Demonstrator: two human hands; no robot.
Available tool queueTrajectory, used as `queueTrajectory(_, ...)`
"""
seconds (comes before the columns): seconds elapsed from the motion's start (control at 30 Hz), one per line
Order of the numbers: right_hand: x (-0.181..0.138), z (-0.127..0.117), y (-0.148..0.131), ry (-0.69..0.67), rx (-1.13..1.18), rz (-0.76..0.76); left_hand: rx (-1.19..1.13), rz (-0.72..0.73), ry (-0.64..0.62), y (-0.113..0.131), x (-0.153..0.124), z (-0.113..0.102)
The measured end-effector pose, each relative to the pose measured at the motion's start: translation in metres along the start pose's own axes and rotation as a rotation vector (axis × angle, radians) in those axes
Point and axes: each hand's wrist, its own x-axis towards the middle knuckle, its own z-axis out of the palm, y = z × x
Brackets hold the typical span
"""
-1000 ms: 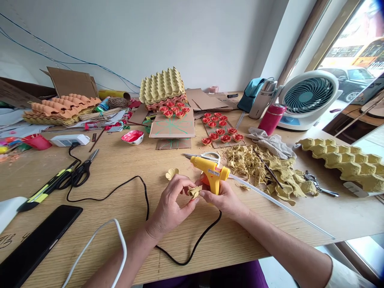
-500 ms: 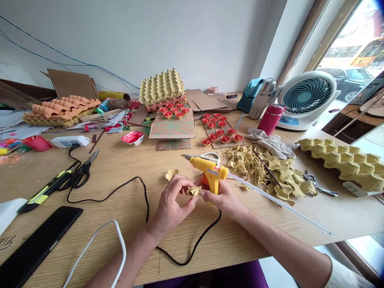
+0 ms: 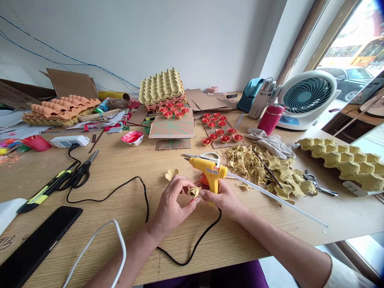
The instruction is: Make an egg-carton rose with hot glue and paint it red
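Observation:
Between the thumb and fingers of my left hand (image 3: 174, 204) is a small curled flower (image 3: 194, 191) of yellowish egg-carton pulp. My right hand (image 3: 226, 200) grips a yellow hot glue gun (image 3: 207, 168), a long clear glue stick (image 3: 279, 193) jutting from its back. The right thumb tip reaches to the flower's edge. Just beyond my left hand lies an open petal cup (image 3: 172, 174) of the same pulp. White-handled scissors (image 3: 210, 157) rest behind the glue gun.
Torn pulp pieces (image 3: 252, 164) are heaped at right, near an egg tray (image 3: 345, 160). Red paper flowers (image 3: 220, 132) stand on cardboard behind. A black cord (image 3: 120, 186) loops across the table. Black scissors (image 3: 79, 172) and a phone (image 3: 42, 244) lie at left; a fan (image 3: 309, 98) stands back right.
The glue stick's far end has shifted slightly left and up. Both hands stay almost where they were, still on the flower and the glue gun.

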Motion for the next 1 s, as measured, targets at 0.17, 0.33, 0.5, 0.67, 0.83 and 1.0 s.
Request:
queueTrajectory(0.17,0.001,-0.0027,0.0026,0.022,0.019,0.019,-0.023,-0.027,0.006,0.0,-0.0004,0.0001)
queueTrajectory(0.33,0.0015,-0.004,0.0028,0.021,0.031,0.023,-0.038,-0.035,0.019,0.0009,0.0003,0.0013)
queueTrajectory(0.5,0.0007,-0.0029,0.0037,0.052,0.043,0.03,-0.035,-0.049,0.021,0.0007,0.0003,0.0012)
queueTrajectory(0.67,0.0004,-0.0025,0.0022,0.066,0.066,0.042,-0.012,0.003,0.027,0.0016,0.0015,-0.0002)
queueTrajectory(0.83,0.0005,-0.0035,0.0015,0.07,0.038,0.032,-0.001,0.033,0.02,0.0005,0.0023,-0.001)
queueTrajectory(1.0,-0.0002,-0.0042,0.0035,0.038,0.031,0.021,-0.024,0.022,0.012,0.0007,0.0027,-0.0004)
